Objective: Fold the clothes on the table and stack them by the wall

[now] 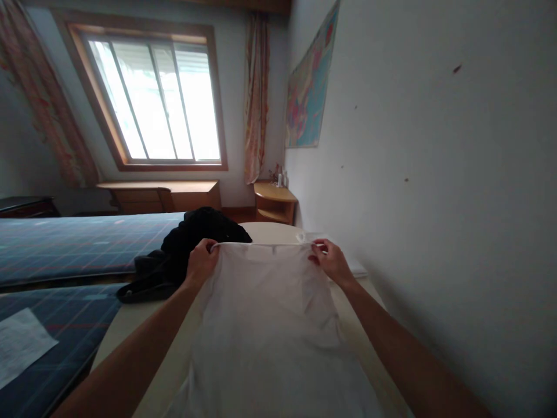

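Observation:
A thin white garment (274, 313) is stretched between my two hands over a pale table (278, 232). My left hand (202, 262) pinches its far left corner. At the far right corner, my right hand (329, 259) has thumb and fingers closed on the cloth. A small dark mark, perhaps a label, shows at the middle of the far edge. The near end of the garment runs down out of the bottom of the view. Beyond my left hand lies a heap of black clothing (191, 238), close to that hand.
Two blue plaid cushions or mattresses (87, 241) lie on the left, with a paper sheet (21, 342) on the nearer one. A white wall (435, 232) bounds the right side. Behind stand a wooden desk (191, 197) and a corner shelf (274, 191) beneath the window.

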Motion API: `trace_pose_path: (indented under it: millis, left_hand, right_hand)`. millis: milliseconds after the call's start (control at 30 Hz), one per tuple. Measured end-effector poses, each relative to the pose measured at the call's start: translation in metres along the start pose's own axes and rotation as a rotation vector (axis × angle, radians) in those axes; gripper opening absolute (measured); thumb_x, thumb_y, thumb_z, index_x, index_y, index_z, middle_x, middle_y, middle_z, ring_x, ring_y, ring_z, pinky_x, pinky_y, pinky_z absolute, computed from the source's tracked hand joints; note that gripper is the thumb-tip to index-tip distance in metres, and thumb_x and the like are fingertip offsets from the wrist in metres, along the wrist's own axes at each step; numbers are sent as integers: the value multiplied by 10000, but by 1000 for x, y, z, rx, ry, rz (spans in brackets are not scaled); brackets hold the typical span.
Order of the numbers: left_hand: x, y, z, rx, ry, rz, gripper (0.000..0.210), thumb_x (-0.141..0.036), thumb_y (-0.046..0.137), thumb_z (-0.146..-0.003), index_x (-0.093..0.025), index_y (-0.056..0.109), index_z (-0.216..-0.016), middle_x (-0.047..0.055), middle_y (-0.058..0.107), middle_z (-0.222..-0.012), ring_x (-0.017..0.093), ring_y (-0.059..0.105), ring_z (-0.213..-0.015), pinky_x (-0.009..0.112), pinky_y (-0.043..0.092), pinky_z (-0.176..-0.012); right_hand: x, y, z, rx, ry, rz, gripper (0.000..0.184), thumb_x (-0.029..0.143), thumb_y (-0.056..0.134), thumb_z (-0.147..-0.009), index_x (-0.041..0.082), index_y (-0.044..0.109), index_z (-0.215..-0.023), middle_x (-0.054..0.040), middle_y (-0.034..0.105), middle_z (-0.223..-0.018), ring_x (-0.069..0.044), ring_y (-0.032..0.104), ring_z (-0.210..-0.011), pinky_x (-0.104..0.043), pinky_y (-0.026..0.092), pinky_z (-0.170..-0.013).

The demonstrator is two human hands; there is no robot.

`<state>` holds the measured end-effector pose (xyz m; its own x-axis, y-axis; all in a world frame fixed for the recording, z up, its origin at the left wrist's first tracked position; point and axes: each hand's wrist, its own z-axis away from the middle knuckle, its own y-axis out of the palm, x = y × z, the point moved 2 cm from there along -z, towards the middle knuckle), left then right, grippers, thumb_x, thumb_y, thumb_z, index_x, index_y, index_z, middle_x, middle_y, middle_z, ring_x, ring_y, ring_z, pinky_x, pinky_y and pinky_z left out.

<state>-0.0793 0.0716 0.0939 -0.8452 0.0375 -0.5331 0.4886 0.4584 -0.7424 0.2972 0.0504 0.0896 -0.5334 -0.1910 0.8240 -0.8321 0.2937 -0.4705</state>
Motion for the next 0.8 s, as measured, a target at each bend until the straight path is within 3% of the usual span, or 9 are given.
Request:
trace_pose_path:
  millis: [67,167,300,467,600,800]
  left_hand:
    - [-3,3,-6,-51,6,13,352,-265,487,-914,-125,580,-1224,138,677,-1141,241,668,-1021,344,515,-901]
    - [-11,17,11,-78,96,14,432,-224,569,-838,-129,568,-1260,156,588,-1303,278,553,-1236,402,428,-1068]
    - [-16,47,66,-8,342,-58,408,-207,551,-849,-133,575,-1249,158,541,-1355,300,487,-1296,440,389,-1111]
    - [5,72,118,113,390,-235,508,-353,474,-942,-92,495,-1376,196,487,-1430,334,445,-1336,481,368,-1113]
    - [25,66,134,205,324,-374,554,-402,412,-966,-120,463,-1440,181,409,-1528,366,360,-1412,517,288,-1149]
    - [31,28,155,376,218,-507,564,-383,438,-925,-179,478,-1448,156,372,-1563,399,300,-1441,583,255,-1130]
  right_hand:
    - [0,11,-11,9,-86,-126,411,310,503,-905,196,522,-1300,-139,645,-1250,-219,695,-1021,-351,562,-828]
    - [-6,32,-5,128,-262,36,528,234,524,-847,182,490,-1371,-157,453,-1489,-251,494,-1338,-429,447,-1067]
    - [-23,55,30,246,-332,414,517,211,541,-838,118,540,-1346,-177,428,-1508,-262,341,-1442,-437,264,-1199]
    - [-32,67,74,305,-239,605,655,400,537,-920,104,411,-1490,-175,305,-1592,-288,234,-1488,-426,221,-1209]
    - [-29,66,97,358,-169,668,640,517,453,-961,169,436,-1498,-118,273,-1618,-305,173,-1505,-441,148,-1223]
    - [-14,73,143,403,-161,639,683,560,476,-933,217,409,-1521,-98,255,-1625,-382,93,-1507,-526,119,-1209]
